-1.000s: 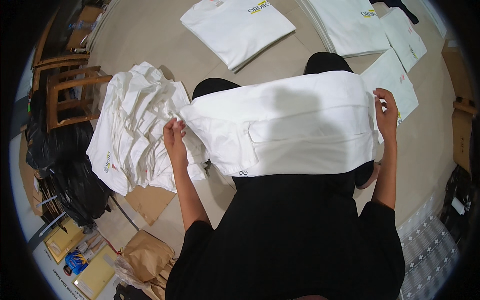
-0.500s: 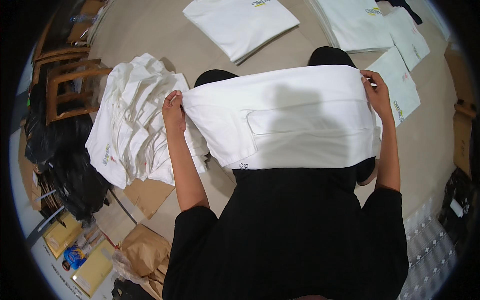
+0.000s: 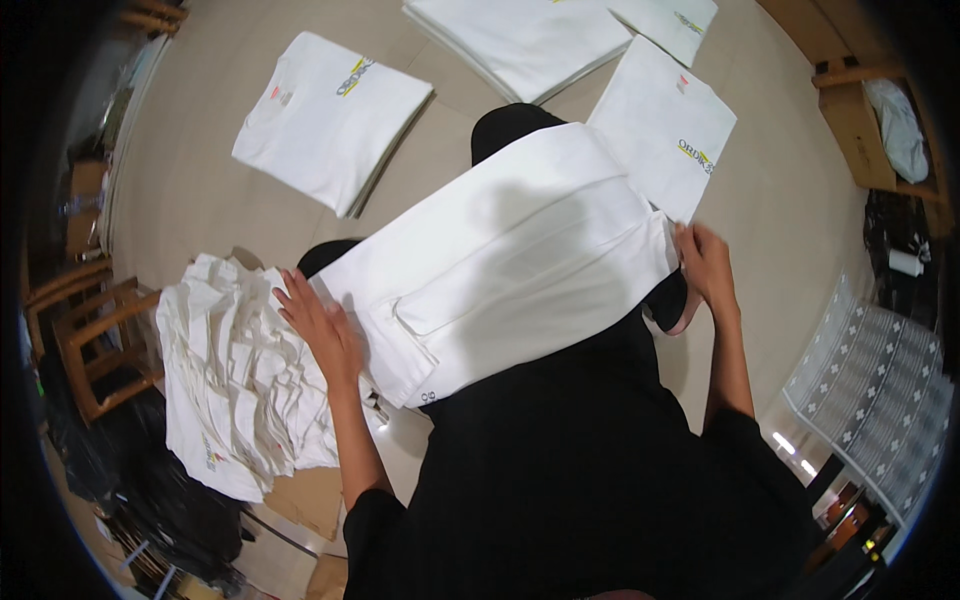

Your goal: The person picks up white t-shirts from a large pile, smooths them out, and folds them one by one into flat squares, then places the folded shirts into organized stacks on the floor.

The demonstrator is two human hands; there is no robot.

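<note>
Across my lap lies a white T-shirt (image 3: 500, 260), partly folded into a long band with a sleeve turned in near its left end. My left hand (image 3: 328, 330) is at that left end, fingers stretched out and apart over the edge of the cloth. At the opposite end, my right hand (image 3: 706, 265) pinches the shirt's edge between curled fingers. A heap of loose white T-shirts (image 3: 240, 370) lies on the floor beside my left hand. Beyond my knees sit folded white T-shirts: a stack (image 3: 330, 125) at the left and a single one (image 3: 665, 130) near my right hand.
Another folded stack (image 3: 530, 40) is at the far middle. Wooden frames (image 3: 100, 350) and black plastic bags (image 3: 150, 480) stand at the left. Cardboard (image 3: 305, 500) lies under the heap. A patterned grey cloth (image 3: 870, 380) and a cardboard box (image 3: 855, 135) are at the right.
My view has turned to the right. My left hand has gone from pinching the shirt's left end to lying spread on it. My right hand still grips the other end.
</note>
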